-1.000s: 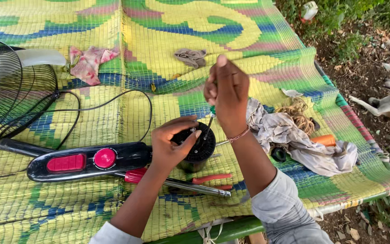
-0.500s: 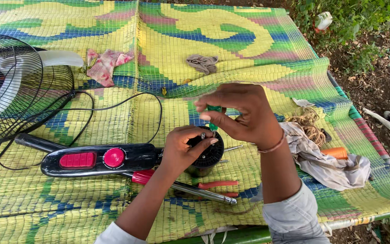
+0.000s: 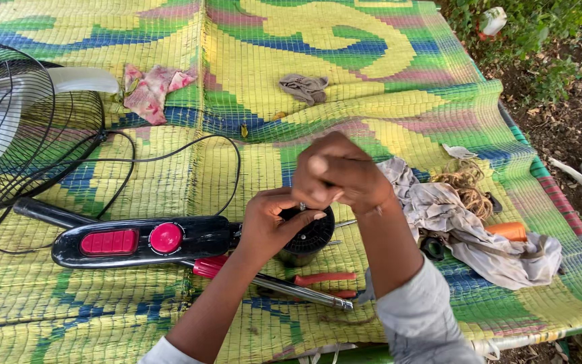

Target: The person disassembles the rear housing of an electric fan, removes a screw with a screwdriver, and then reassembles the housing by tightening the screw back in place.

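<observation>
Head cam: left hand grips round black ribbed motor housing, right hand fisted above it.

Your left hand rests on the motor housing, your right hand just above it. Left of the housing lies the control base; before it lies the screwdriver. The fan guard lies far left, the rag pile right, all on the mat.
</observation>
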